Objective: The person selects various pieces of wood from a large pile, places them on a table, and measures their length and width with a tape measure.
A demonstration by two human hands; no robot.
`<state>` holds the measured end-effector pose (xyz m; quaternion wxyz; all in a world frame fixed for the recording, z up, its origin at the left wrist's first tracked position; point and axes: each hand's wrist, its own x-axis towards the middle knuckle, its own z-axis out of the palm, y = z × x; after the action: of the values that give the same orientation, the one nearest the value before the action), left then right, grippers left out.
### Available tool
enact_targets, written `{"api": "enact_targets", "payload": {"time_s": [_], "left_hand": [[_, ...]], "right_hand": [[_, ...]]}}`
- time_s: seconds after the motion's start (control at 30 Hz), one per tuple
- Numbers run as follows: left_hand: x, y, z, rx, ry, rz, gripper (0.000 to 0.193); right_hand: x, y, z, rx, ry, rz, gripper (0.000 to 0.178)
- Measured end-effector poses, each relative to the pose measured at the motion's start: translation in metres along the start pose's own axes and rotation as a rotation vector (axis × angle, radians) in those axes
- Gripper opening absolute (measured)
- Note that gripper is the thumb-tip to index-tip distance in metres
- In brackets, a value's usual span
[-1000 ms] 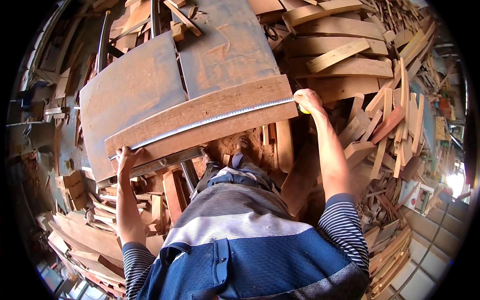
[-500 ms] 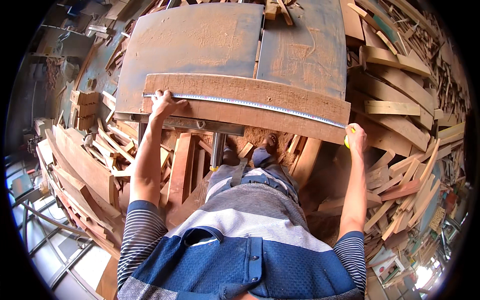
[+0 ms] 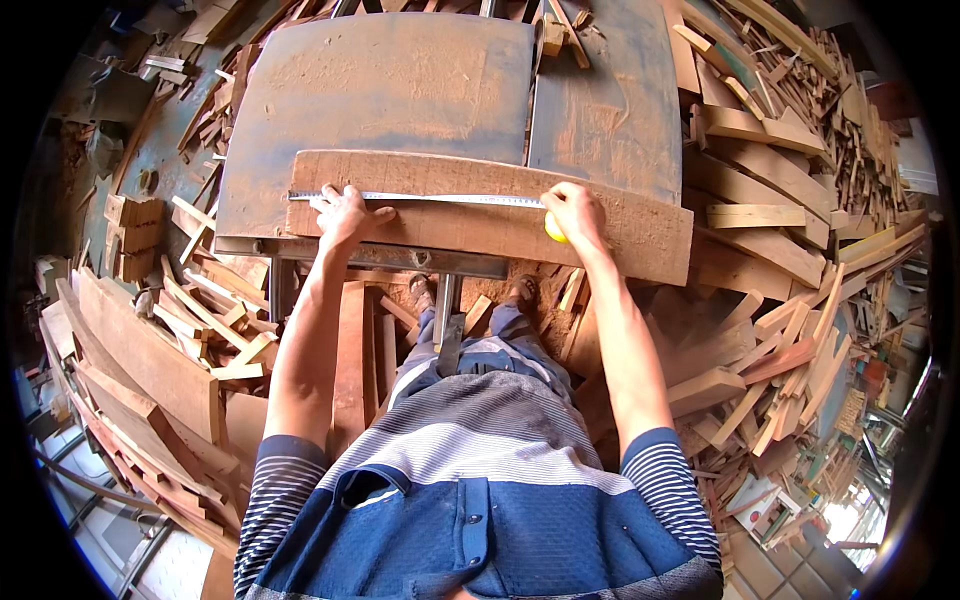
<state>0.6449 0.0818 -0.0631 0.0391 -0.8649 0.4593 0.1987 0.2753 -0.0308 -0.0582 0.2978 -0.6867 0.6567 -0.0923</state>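
A long wooden board (image 3: 640, 235) lies across the near edge of a dusty metal machine table (image 3: 390, 90), its right end reaching past the table. Along the board's left half runs a pale tape measure blade (image 3: 450, 199), starting at the board's left end. My left hand (image 3: 345, 217) rests on the blade and board near that end, fingers spread and thumb pointing right. Over the board, right of its middle, my right hand (image 3: 575, 212) is closed round the yellow tape measure case (image 3: 555, 230), mostly hidden by the fingers.
Curved planks (image 3: 750, 170) and offcuts are heaped right of the table. Large boards (image 3: 150, 340) and scrap sticks stand at the left. A metal leg (image 3: 447, 310) and more timber are by my feet. Sawdust and a small wood block (image 3: 552, 38) lie on the table.
My right hand has moved left with the tape measure, from the board's right end to past its middle, so less blade shows. My left hand has shifted slightly right, fingers still spread.
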Motion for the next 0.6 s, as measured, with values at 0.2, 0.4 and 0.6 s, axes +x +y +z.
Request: {"api": "enact_targets", "payload": {"time_s": [0.2, 0.4, 0.6], "left_hand": [[-0.001, -0.004, 0.0, -0.02, 0.018, 0.017, 0.087], [-0.006, -0.008, 0.007, -0.021, 0.107, 0.04, 0.084], [-0.009, -0.007, 0.003, -0.051, 0.072, 0.022, 0.081]], "right_hand": [[0.036, -0.047, 0.003, -0.153, -0.118, 0.107, 0.025], [0.061, -0.063, 0.014, -0.292, -0.19, 0.15, 0.029], [0.07, -0.087, 0.016, -0.366, -0.191, 0.21, 0.027]]}}
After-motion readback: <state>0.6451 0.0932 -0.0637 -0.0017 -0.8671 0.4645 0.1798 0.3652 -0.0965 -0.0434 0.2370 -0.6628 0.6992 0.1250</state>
